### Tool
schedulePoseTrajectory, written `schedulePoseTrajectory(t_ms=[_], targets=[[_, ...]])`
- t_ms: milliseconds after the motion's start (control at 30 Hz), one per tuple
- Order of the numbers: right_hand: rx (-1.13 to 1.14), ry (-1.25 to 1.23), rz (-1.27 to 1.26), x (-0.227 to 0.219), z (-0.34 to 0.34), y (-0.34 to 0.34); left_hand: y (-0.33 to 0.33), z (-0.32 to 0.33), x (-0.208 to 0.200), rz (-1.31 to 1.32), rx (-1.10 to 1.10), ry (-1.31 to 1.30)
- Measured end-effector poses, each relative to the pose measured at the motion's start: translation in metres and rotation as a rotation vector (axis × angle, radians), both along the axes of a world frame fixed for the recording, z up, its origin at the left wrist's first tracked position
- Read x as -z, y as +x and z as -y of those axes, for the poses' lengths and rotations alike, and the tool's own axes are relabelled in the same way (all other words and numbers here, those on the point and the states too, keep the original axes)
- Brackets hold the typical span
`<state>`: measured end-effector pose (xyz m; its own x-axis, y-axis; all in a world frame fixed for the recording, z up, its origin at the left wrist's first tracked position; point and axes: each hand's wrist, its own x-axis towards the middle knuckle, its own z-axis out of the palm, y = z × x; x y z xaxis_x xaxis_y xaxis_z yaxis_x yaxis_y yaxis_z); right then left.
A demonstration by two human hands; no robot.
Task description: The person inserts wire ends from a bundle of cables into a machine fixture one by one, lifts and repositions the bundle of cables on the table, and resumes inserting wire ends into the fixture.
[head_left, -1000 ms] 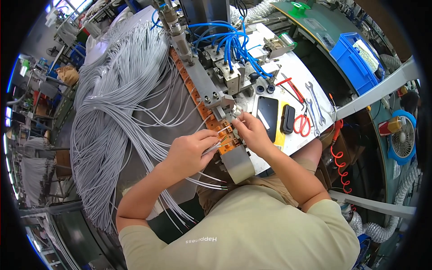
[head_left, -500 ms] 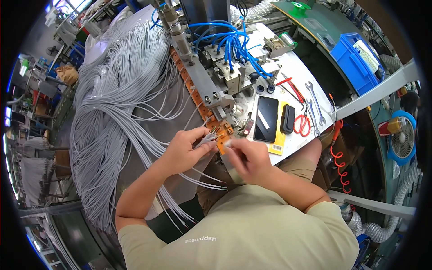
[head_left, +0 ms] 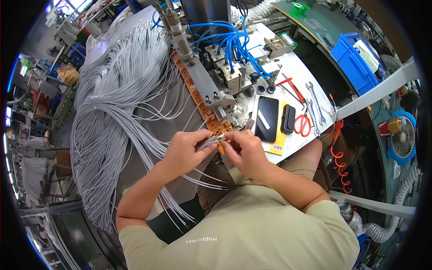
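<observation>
My left hand (head_left: 184, 152) is closed, gripping the ends of a few grey cables (head_left: 209, 142) between thumb and fingers. Thin coloured wires (head_left: 218, 133) stick out of those ends. On the right, my right hand (head_left: 246, 150) pinches at the wire tips, its fingertips almost meeting those of the left; a small pale piece shows there, too small to make out. Just beyond both hands lies the near end of an orange slotted rail (head_left: 213, 122), with cables set along it. A large bundle of grey cables (head_left: 119, 99) spreads over the table at left, some hanging past its near edge.
A metal machine (head_left: 231, 78) with blue air tubes (head_left: 234, 42) rises beyond my hands. At right lie a phone (head_left: 266, 119), a black case (head_left: 287, 119), red-handled scissors (head_left: 302, 125) and wrenches (head_left: 315, 105). A blue crate (head_left: 355, 63) and a fan (head_left: 402, 137) stand farther right.
My right hand has moved left and forward, from a blurred position apart to the wire tips at my left hand. The left hand has barely shifted.
</observation>
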<state>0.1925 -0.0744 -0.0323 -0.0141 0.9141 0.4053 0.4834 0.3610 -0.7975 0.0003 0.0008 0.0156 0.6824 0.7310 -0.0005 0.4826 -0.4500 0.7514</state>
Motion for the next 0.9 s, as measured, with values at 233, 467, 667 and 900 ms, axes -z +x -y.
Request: schedulePoseTrajectory(t_ms=[233,467,667,900], targets=[[-0.227,-0.02,-0.045,0.003,-0.019,0.017,-0.001,0.0,0.002,0.155,0.05,-0.254],[-0.111,0.22,0.126,0.001,-0.017,0.012,-0.001,0.0,-0.002,0.088,0.029,-0.226],[0.19,-0.236,-0.125,0.019,-0.036,0.028,0.003,0.023,-0.027,0.128,-0.08,0.191],[0.052,-0.446,-0.485,0.04,-0.042,0.031,-0.004,0.001,0.005,-0.062,0.19,0.083]])
